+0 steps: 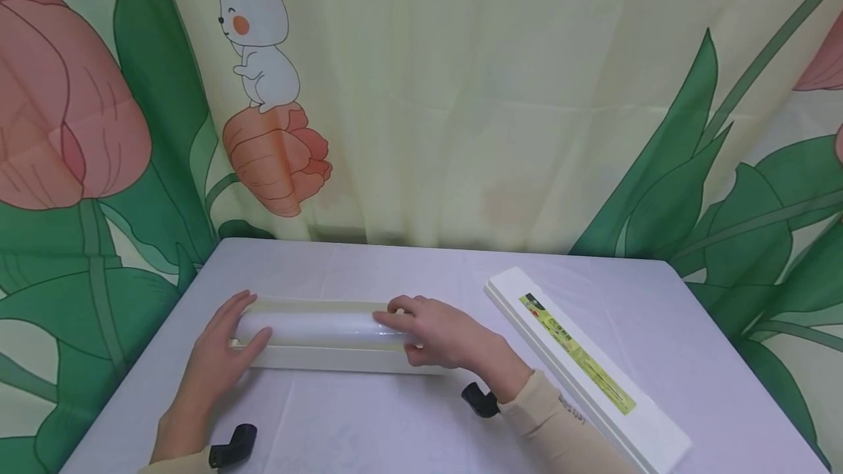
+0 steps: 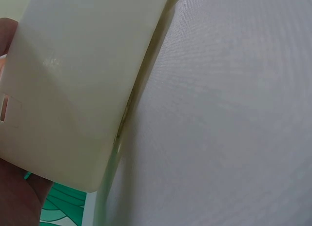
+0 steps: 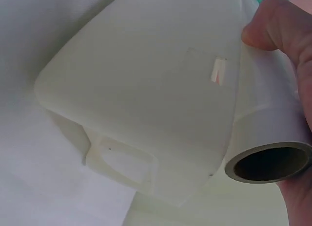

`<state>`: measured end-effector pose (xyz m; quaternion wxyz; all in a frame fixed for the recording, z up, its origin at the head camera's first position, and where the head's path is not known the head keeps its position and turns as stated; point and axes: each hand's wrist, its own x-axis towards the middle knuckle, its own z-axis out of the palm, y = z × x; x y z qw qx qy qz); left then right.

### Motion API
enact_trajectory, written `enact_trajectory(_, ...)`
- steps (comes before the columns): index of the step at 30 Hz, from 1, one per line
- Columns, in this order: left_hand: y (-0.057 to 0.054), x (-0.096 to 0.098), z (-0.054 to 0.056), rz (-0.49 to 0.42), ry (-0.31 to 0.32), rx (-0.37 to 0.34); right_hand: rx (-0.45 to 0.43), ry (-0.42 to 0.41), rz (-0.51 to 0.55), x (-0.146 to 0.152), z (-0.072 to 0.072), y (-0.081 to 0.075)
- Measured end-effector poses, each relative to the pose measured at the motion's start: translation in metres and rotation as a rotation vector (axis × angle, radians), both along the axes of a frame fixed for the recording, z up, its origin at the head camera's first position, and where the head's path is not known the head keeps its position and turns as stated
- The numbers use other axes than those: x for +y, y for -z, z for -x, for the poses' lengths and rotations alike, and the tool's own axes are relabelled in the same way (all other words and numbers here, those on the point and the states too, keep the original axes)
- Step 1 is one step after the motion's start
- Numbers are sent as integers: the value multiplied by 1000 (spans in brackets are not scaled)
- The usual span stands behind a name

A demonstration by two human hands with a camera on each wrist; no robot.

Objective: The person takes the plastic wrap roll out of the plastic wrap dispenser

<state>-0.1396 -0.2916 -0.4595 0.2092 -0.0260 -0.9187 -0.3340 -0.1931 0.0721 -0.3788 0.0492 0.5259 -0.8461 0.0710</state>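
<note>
A roll of plastic wrap (image 1: 316, 328) lies lengthwise over a long white dispenser box (image 1: 342, 360) on the table. My left hand (image 1: 217, 357) holds the roll's left end, with fingers on the far side and thumb on the near side. In the left wrist view, the box's side wall (image 2: 83, 89) hides most of that hold. My right hand (image 1: 441, 331) grips the right end, its index finger stretched along the top. The right wrist view shows the roll's hollow cardboard core (image 3: 268, 162) sticking out beside the box wall (image 3: 146, 84).
A long white lid (image 1: 593, 379) with a yellow-green label lies slanted on the table, right of my right forearm. Black wrist-camera mounts (image 1: 233, 446) sit near both wrists. Behind the white-covered table (image 1: 369, 423) hangs a printed curtain (image 1: 448, 93).
</note>
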Motion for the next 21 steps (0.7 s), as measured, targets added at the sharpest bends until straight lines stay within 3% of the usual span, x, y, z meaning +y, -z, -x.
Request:
enact_trajectory(3, 0, 0, 0, 1, 3, 3, 70, -10, 9, 1, -1, 3)
enact_trajectory(9, 0, 1, 0, 2, 3, 2, 323, -9, 55, 5, -6, 8)
enact_trajectory(12, -1, 1, 0, 3, 3, 6, 409, 1, 73, 7, -8, 9)
enact_trajectory(21, 0, -1, 1, -21, 9, -5, 448, 13, 124, 20, -11, 6)
